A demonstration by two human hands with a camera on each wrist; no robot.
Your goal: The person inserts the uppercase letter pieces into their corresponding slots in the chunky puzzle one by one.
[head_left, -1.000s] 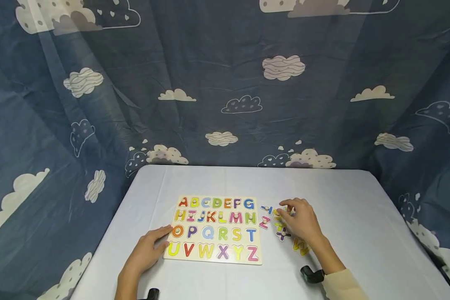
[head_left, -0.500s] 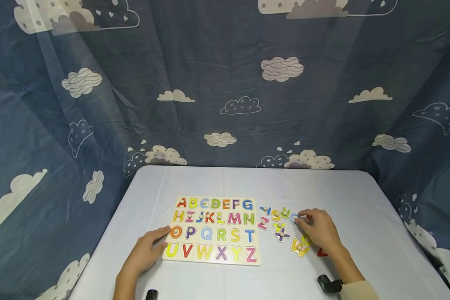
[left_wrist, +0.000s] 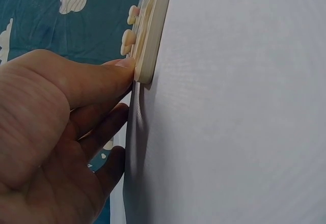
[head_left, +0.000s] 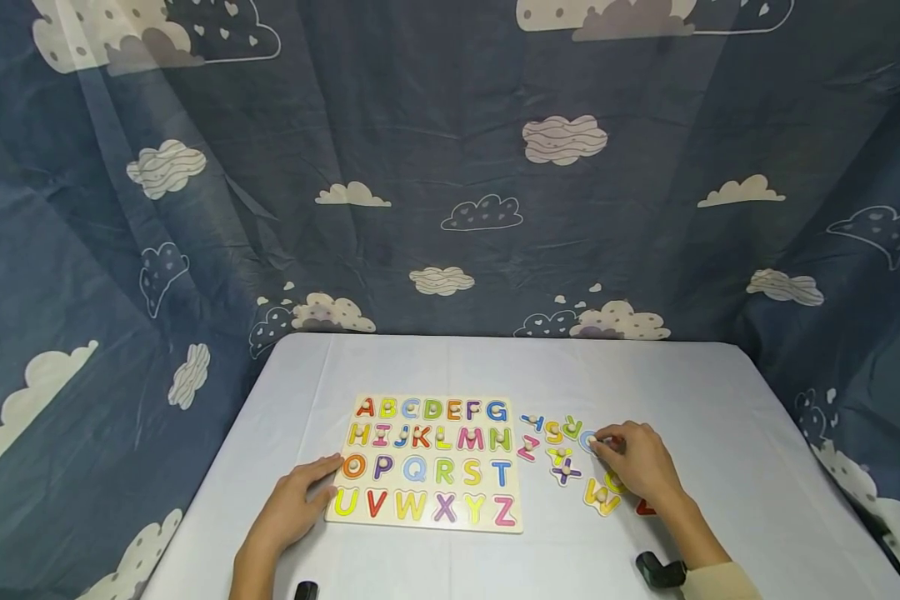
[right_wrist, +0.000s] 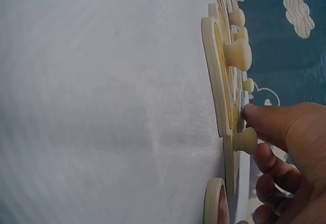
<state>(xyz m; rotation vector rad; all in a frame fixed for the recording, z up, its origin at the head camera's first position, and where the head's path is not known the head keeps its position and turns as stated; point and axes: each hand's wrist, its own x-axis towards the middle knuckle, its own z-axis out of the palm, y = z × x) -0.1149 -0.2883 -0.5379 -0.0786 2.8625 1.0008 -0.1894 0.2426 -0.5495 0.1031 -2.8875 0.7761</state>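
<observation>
A wooden alphabet puzzle board [head_left: 427,527] lies flat on the table. Knobs show on its upper letters; those from Q onward look flat. My left hand [head_left: 292,504] rests against the board's left edge; in the left wrist view its thumb [left_wrist: 109,76] touches the board's corner [left_wrist: 147,71]. My right hand [head_left: 640,462] pinches a round blue letter piece [head_left: 587,440] between thumb and forefinger, at table level. Fingers partly hide that piece. Beside it lie a green V [head_left: 572,427], a yellow S [head_left: 552,432] and a yellow W [head_left: 602,497].
A pink letter [head_left: 528,448], a blue letter [head_left: 532,423], a yellow-green Y [head_left: 559,456] and a purple X [head_left: 566,472] lie right of the board. A red piece [head_left: 645,507] sits partly under my right wrist. White cloth covers the table [head_left: 420,362]; a cloud-patterned curtain [head_left: 450,150] hangs behind.
My right hand has moved right and slightly nearer, off the loose pieces onto the blue one, uncovering several letters. Over the last half second it has barely moved. My left hand stays put.
</observation>
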